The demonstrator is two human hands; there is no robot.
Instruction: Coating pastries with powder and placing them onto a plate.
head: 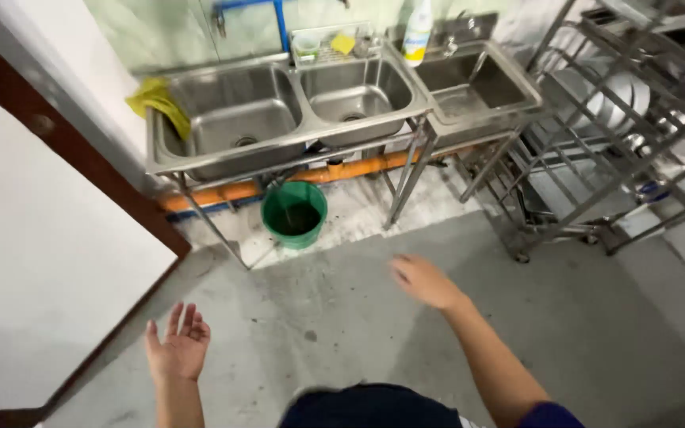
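My left hand (177,347) hangs low at the left, palm up, fingers spread, holding nothing. My right hand (422,280) reaches forward over the grey concrete floor, blurred, fingers loosely apart and empty. Ahead stands a steel double sink (279,107) on thin legs, with a third steel basin (477,83) beside it on the right. Under the double sink sits a green bucket (294,212). Both hands are well short of the sinks.
A yellow cloth (156,101) drapes over the left sink rim. A white bottle (417,33) and a yellow sponge (343,43) sit at the back. An orange pipe (358,166) runs underneath. A steel rack (620,119) stands right; a white door (33,261) with brown frame left.
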